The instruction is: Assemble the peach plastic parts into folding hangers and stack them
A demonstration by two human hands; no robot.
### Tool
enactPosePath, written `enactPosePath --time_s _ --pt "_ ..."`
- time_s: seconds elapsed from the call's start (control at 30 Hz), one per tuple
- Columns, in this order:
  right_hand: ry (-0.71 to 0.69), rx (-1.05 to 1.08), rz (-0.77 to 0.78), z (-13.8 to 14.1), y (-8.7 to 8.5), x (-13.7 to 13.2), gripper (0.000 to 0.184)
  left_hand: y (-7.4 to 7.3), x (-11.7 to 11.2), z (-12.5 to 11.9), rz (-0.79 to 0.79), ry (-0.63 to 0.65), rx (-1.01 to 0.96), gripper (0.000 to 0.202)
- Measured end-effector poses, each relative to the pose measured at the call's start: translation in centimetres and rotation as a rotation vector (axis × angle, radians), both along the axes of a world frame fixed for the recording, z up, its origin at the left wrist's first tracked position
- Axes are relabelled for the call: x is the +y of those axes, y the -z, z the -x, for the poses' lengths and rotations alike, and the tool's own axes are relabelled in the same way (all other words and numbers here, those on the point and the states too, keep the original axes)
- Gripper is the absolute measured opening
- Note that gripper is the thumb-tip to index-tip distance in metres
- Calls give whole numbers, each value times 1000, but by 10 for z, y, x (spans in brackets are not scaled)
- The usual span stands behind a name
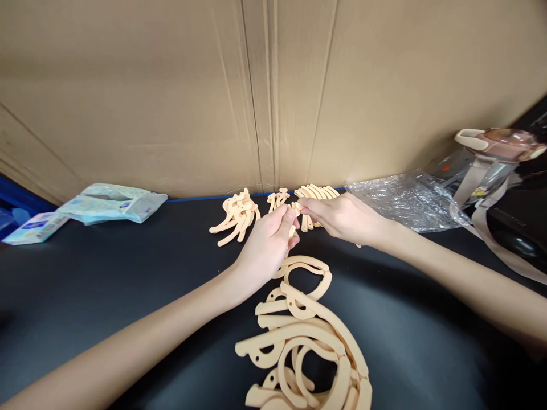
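My left hand [265, 242] is closed around a small beige plastic piece [292, 232], mostly covered by the fingers. From the right, my right hand [344, 216] pinches at the same spot, its fingertips against a beige piece [297, 208]. I cannot tell whether these are one part or two. Just beyond the hands lie a heap of beige curved pieces [239, 213], a smaller cluster [277, 198] and a row of similar pieces [318, 192]. Nearer to me is a large pile of beige folding-hanger parts [299, 333], with arms, hooks and holes visible.
A black tabletop [171, 273] meets a cardboard wall [171, 102] at the back. Tissue packs [115, 204] lie at the left. Crumpled clear plastic wrap [405, 199] and a bottle with a pink lid and strap [499, 145] occupy the right.
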State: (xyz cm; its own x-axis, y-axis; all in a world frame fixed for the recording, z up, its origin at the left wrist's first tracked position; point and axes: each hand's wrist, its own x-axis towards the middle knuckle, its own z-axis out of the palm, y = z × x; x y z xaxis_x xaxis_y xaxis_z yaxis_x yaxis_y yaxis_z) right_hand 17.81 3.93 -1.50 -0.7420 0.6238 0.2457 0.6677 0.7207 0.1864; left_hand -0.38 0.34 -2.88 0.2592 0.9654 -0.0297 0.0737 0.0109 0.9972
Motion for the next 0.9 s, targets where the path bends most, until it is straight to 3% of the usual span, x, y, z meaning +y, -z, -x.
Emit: enactPosePath --time_s 0.13,0.2,0.3,0.4,0.5,0.6,0.67,0.77,0.9 --pt "37 56 -28 5 2 -2 25 3 -3 1 -72 -8 45 30" --pt "51 163 50 3 0 1 23 3 -7 2 -112 -9 71 31" --pt "137 554 294 -11 -7 19 24 -5 -9 5 -207 0 185 31" --pt "278 959 434 -33 -16 45 28 -26 5 16 -284 -17 294 30" --pt "287 1153 399 -50 -19 63 26 -49 32 41 -151 -207 321 25" --pt "248 1166 339 -59 -18 65 17 -57 54 79 -10 -271 329 19" --pt "199 1105 285 -62 -14 58 16 -50 62 105 31 -287 352 26" --pt "153 1004 172 -65 -4 42 18 -29 69 131 26 -346 423 38" --pt "141 905 83 -68 17 27 11 -4 75 137 -47 -374 529 33"
